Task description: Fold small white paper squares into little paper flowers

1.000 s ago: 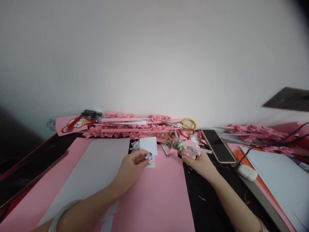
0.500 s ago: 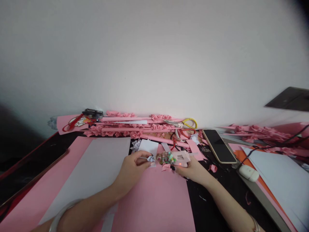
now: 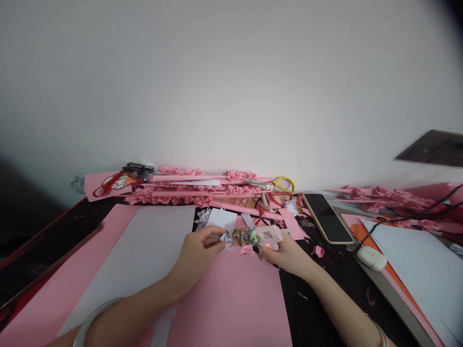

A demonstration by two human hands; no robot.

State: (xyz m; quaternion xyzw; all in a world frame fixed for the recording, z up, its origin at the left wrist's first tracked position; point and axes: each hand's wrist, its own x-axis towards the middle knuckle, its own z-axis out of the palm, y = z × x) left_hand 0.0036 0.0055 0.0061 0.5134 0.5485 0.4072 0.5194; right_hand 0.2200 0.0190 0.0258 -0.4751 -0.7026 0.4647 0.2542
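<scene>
Between the thumb and fingers of my left hand point(image 3: 200, 248) is a small pale paper flower point(image 3: 226, 237), pinched near its base. My right hand point(image 3: 287, 253) is wrapped around a pale pink glue gun point(image 3: 269, 237) with a small red light. Colourful bead-like bits point(image 3: 247, 235) cover its front end, which points left and sits close to the flower. A translucent stick shows behind the glue gun. Under both hands lies a large pink paper sheet point(image 3: 231, 299), and a pink paper scrap point(image 3: 247, 249) is just below the glue gun.
Pink paper flowers on long stems point(image 3: 173, 200) line the wall, with yellow-handled scissors point(image 3: 284, 184) on top. To the right are a phone point(image 3: 327, 218), a white earbud case point(image 3: 372, 259) and stacked paper point(image 3: 419, 274). A grey-white sheet point(image 3: 144, 255) lies left.
The glue gun's front end has shifted very slightly left, towards the paper flower. My left hand keeps its pinch in almost the same place.
</scene>
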